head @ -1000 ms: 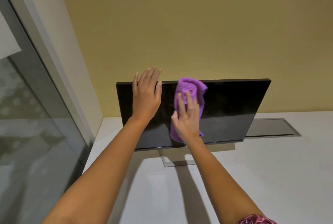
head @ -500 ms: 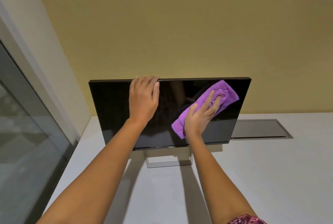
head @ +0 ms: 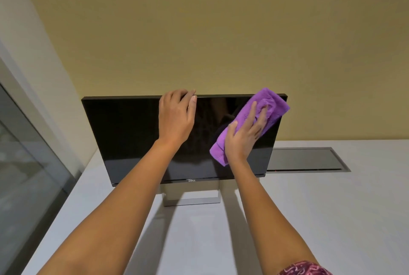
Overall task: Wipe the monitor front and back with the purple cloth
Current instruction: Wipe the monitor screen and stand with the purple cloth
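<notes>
A black monitor (head: 128, 137) with a dark screen stands on a silver stand (head: 192, 200) on the white desk (head: 332, 219), facing me. My left hand (head: 176, 119) grips the top edge near its middle, fingers curled over the back. My right hand (head: 243, 137) presses the folded purple cloth (head: 272, 102) flat against the screen's upper right part. The cloth reaches the top right corner and runs diagonally down to the left. The monitor's back is hidden.
A yellow wall (head: 221, 31) rises just behind the monitor. A grey recessed cable flap (head: 305, 159) lies in the desk to the monitor's right. A glass partition (head: 26, 164) with a pale frame runs along the left side.
The right hand has swept the cloth rightward and upward from the screen's middle to its top right corner. The left hand has curled further over the top edge.
</notes>
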`<state>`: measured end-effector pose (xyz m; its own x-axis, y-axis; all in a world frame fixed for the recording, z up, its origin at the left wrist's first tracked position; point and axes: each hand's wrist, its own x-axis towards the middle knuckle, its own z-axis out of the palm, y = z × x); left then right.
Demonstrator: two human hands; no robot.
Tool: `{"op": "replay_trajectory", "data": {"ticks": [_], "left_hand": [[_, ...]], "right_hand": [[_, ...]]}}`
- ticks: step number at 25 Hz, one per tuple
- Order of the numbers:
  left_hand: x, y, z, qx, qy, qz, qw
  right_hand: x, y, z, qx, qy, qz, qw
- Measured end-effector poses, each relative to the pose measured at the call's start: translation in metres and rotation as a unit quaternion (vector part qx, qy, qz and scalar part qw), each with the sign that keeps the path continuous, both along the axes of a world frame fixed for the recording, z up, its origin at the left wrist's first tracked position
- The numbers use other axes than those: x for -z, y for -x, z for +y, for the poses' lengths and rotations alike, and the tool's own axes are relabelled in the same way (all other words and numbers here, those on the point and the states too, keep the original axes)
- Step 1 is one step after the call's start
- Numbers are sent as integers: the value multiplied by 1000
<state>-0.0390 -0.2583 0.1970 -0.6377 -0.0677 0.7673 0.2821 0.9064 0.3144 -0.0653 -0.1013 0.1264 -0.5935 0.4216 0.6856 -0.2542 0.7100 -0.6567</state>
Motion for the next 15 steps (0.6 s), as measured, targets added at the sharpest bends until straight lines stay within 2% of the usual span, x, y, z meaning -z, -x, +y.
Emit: {"op": "replay_trajectory", "data": {"ticks": [2, 4, 5, 7, 10, 15], "left_hand": [[-4, 2, 12, 17, -5, -17, 1000], [-5, 2, 26, 24, -23, -17, 999], [-4, 3, 30, 19, -34, -11, 999], [-1, 5, 34, 5, -42, 6, 999], [5, 8, 33, 2, -28, 15, 1000], [12, 13, 28, 21, -30, 21, 999]], "right_hand": [[-7, -1, -9, -64, -151, 51, 985], [-15, 4, -12, -107, -305, 105, 941], [-20, 9, -9, -107, -344, 124, 925], [-32, 25, 1, -84, -338, 169, 922], [-44, 42, 20, -48, -266, 203, 941], [-26, 46, 46, 40, -152, 187, 970]]}}
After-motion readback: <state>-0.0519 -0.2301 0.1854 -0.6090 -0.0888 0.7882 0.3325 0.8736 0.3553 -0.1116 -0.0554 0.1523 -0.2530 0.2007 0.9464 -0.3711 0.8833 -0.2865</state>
